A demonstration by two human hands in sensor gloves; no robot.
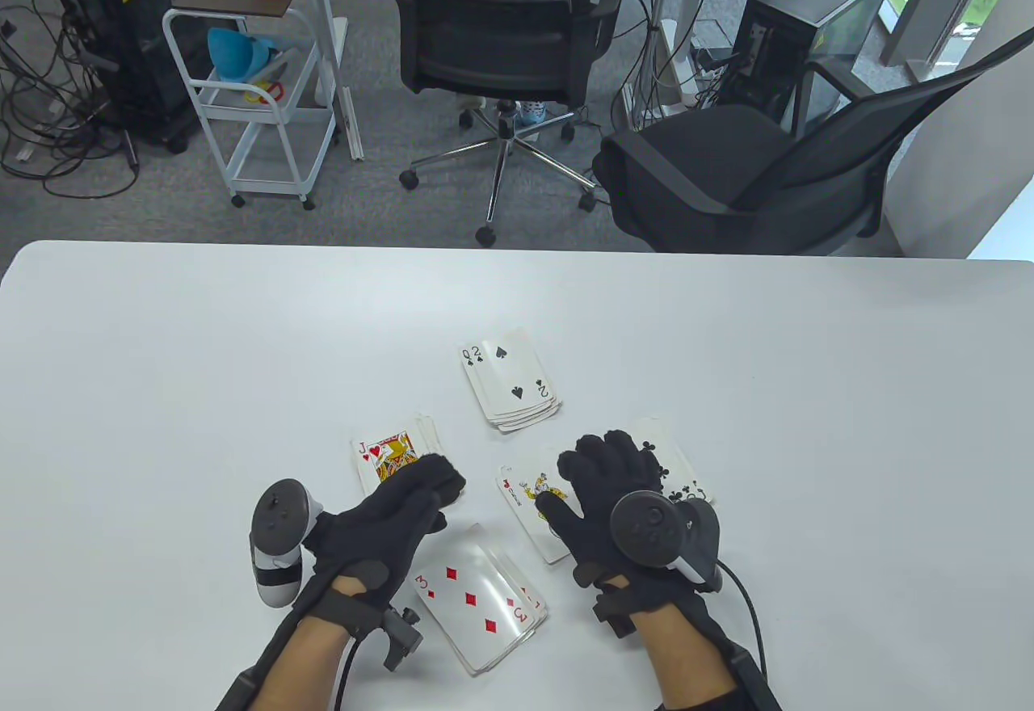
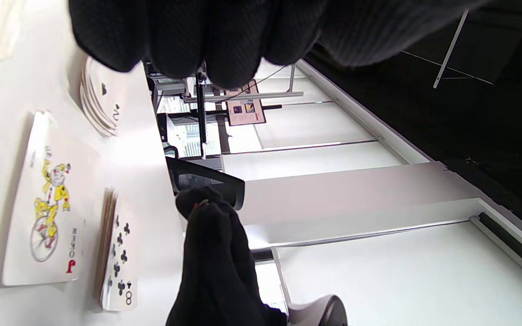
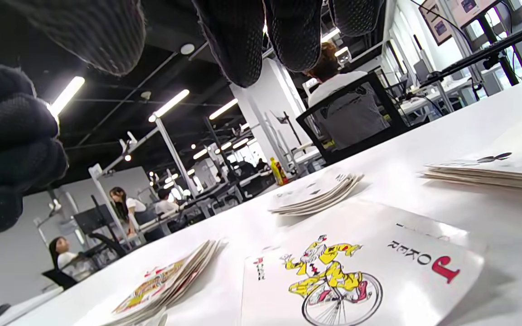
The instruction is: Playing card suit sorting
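Four suit piles lie on the tabletop [image 1: 808, 355] and a joker [image 1: 540, 513] lies loose under the right hand [image 1: 622, 501] – neither hand's grip holds a card – so a careless sweep risks scattering the adjacent club pile [image 1: 674, 464] or misfiling the joker.

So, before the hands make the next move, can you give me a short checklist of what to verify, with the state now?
1. Spade pile apart from the others, 2 on top: ok.
2. Heart pile shows its jack: ok; left hand is over its near edge.
3. Diamond pile uncovered, 3 on top: ok.
4. Club pile apart from the joker: ok.
5. Joker lies flat, in no suit pile: ok.
6. Right hand holds no card: cannot tell.
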